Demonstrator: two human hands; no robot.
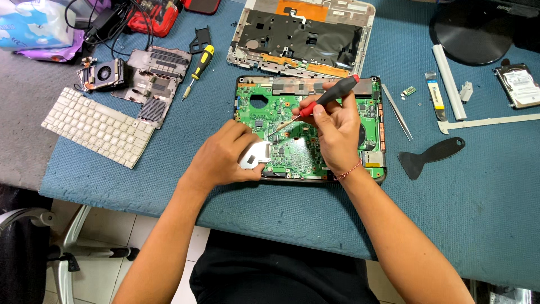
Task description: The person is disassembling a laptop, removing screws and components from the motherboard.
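Right hand [333, 125] clamped on red-black screwdriver [329, 97], tip down on green motherboard [292, 143] just left of the grip. Left hand [228, 156] pinching silver metal bracket [256, 154] at the board's left edge.

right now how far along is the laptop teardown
Done: keyboard, fan and top cover lie off beside the base. In hand: right hand sets a screwdriver to the green board; left hand holds a metal bracket. Left: the board sits in the base.
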